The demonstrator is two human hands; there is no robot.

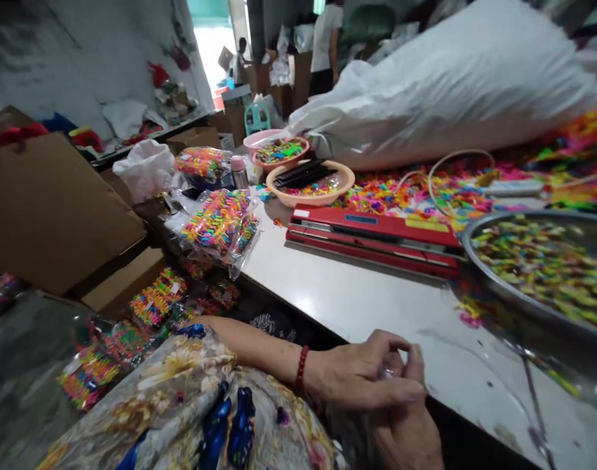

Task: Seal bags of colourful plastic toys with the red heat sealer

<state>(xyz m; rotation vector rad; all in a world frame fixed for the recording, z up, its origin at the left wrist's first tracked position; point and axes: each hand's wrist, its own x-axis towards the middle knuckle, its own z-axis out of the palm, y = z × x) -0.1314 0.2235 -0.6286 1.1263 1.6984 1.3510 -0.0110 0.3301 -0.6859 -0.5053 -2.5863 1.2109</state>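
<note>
At the front edge of the white table, my left hand (352, 375), with a red bead bracelet at its wrist, has its fingers bent and pinched together. A small bit of clear plastic (390, 367) shows between the fingers. My right hand (410, 427) comes up from below and meets the left hand, its fingers curled and partly hidden behind it. The hands touch, and whether the right one also grips the plastic is hidden. Beyond them on the table (308, 294) lies a long red bag sealer (371, 238).
A metal basin (538, 274) of small colourful pieces stands at right. Behind the sealer are a peach bowl (347, 183), loose colourful pieces and a big white sack (440, 91). Filled clear bags (217, 222) lie left, near a cardboard box (58, 215). Another person (325, 46) stands at the back.
</note>
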